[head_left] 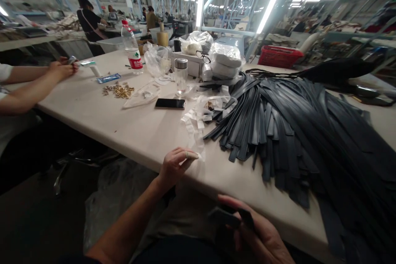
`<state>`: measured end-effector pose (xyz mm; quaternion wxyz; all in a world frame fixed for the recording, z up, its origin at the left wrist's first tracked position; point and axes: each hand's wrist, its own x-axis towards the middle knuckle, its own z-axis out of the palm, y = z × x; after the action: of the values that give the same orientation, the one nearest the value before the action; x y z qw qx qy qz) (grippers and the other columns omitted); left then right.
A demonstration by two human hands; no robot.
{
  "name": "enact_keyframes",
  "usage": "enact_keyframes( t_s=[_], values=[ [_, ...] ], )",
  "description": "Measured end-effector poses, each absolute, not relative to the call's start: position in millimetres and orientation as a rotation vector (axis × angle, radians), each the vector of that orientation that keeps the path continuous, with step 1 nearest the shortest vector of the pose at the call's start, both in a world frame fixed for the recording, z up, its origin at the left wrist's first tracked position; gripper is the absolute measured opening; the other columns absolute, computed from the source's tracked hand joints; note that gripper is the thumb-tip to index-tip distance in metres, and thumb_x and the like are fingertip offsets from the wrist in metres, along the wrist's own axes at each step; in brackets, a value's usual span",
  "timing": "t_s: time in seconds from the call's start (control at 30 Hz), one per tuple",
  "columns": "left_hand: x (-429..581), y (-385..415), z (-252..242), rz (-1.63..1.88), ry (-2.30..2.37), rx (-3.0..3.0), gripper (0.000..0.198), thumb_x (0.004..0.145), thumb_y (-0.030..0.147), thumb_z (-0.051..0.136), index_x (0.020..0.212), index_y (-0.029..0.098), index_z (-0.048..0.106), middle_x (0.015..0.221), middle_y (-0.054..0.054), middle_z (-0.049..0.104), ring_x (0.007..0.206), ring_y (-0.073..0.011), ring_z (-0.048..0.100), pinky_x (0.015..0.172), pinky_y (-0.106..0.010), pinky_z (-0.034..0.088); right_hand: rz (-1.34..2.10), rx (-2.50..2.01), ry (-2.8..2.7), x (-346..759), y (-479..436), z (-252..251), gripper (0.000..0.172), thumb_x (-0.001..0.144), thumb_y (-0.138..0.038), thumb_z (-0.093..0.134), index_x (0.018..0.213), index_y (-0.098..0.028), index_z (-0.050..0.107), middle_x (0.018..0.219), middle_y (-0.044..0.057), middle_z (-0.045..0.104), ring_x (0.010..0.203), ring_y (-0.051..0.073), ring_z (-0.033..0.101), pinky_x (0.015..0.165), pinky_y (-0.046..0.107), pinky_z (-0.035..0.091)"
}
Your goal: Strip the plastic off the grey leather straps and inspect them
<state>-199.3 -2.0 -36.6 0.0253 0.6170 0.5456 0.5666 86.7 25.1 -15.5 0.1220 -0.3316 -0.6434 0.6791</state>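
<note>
My left hand rests at the table's front edge with its fingers pinched together. They meet the near end of a whitish translucent strip, which looks like plastic or tape and trails back over the table. Lower down, in front of the edge, my right hand is closed around a dark strap; part of it is blurred and hidden by my fingers. To the right a large heap of dark grey straps spreads across the table and hangs over its front edge.
A phone, glass flask, water bottle and small gold metal pieces lie or stand on the table. Bagged items and glasses are behind. At left are another person's hands. A red basket stands beyond.
</note>
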Motion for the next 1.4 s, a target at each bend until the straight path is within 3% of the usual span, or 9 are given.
enact_keyframes(
  t_s=[0.13,0.3,0.43,0.57,0.77,0.93,1.03,1.13,1.4],
  values=[
    [-197.1,1.4,-28.2,1.767,1.565,1.858,0.007,0.087,0.018,0.066,0.088,0.021,0.072,0.085,-0.005,0.075,0.083,-0.0166,0.070,0.080,-0.029,0.055,1.495,-0.670,-2.340,44.6,62.2,5.4,0.037,0.100,-0.040,0.044,0.080,-0.018,0.066,0.149,0.011,0.047,0.089,0.018,0.065,0.080,0.028,0.050],
    [-196.7,4.1,-19.3,1.747,1.482,1.758,0.006,0.086,0.023,0.068,0.085,0.021,0.073,0.086,-0.006,0.075,0.086,-0.0170,0.070,0.081,-0.028,0.054,1.163,-0.485,-2.494,-7.7,86.9,-7.9,0.023,0.099,-0.030,0.047,0.102,-0.023,0.069,0.147,0.009,0.050,0.127,0.025,0.054,0.102,0.034,0.045],
    [-200.1,8.2,-18.6,1.730,1.473,1.705,0.006,0.086,0.023,0.068,0.084,0.020,0.073,0.088,-0.006,0.074,0.086,-0.0172,0.069,0.081,-0.029,0.054,1.263,-0.571,-2.425,-16.1,87.4,-17.0,0.029,0.099,-0.036,0.046,0.106,-0.020,0.069,0.100,0.008,0.068,0.086,0.018,0.066,0.076,0.027,0.053],
    [-205.0,24.8,-26.0,1.781,1.528,1.547,0.007,0.084,0.026,0.071,0.085,0.020,0.073,0.085,-0.005,0.073,0.082,-0.0164,0.068,0.081,-0.029,0.053,1.829,-0.738,-2.229,-1.9,79.6,-9.0,0.043,0.097,-0.049,0.047,0.100,-0.014,0.072,0.062,-0.002,0.053,0.047,0.008,0.045,0.046,0.020,0.037],
    [-205.8,55.1,-34.1,1.841,1.580,1.408,0.017,0.081,0.034,0.072,0.092,0.020,0.073,0.089,-0.003,0.073,0.083,-0.0150,0.067,0.083,-0.029,0.052,2.201,-0.764,-1.920,22.8,69.7,5.8,0.053,0.088,-0.060,0.059,0.097,-0.011,0.075,0.058,0.000,0.058,0.042,0.005,0.035,0.041,0.020,0.024],
    [-199.4,28.4,-12.9,1.806,1.822,1.334,0.030,0.082,0.047,0.068,0.082,0.017,0.071,0.077,-0.003,0.070,0.073,-0.0138,0.063,0.070,-0.025,0.049,1.986,-0.899,-1.752,32.4,73.2,6.7,0.052,0.084,-0.061,0.063,0.094,-0.011,0.075,0.046,-0.006,0.043,0.041,0.006,0.035,0.044,0.021,0.033],
    [-183.9,-4.3,-0.7,1.430,1.666,1.227,0.041,0.083,0.054,0.065,0.071,0.015,0.072,0.064,-0.002,0.067,0.062,-0.0133,0.059,0.063,-0.025,0.047,1.850,-0.955,-1.787,37.1,75.7,3.2,0.049,0.085,-0.058,0.061,0.094,-0.012,0.075,0.047,-0.005,0.044,0.041,0.006,0.036,0.042,0.020,0.032],
    [-160.8,-26.5,1.5,1.031,1.388,1.167,0.036,0.078,0.050,0.072,0.083,0.015,0.076,0.073,-0.004,0.071,0.065,-0.0157,0.062,0.063,-0.026,0.048,1.724,-0.958,-1.888,40.6,74.9,0.7,0.046,0.087,-0.055,0.058,0.094,-0.013,0.075,0.053,-0.004,0.050,0.041,0.006,0.036,0.040,0.020,0.028],
    [-116.2,-18.9,-13.3,1.000,1.119,0.959,0.031,0.074,0.047,0.077,0.078,0.016,0.077,0.069,-0.003,0.069,0.061,-0.0134,0.058,0.060,-0.025,0.044,1.524,-0.886,-2.028,55.5,67.1,-1.4,0.042,0.092,-0.051,0.053,0.090,-0.014,0.072,0.054,-0.004,0.050,0.046,0.009,0.044,0.050,0.023,0.041]
  ],
)
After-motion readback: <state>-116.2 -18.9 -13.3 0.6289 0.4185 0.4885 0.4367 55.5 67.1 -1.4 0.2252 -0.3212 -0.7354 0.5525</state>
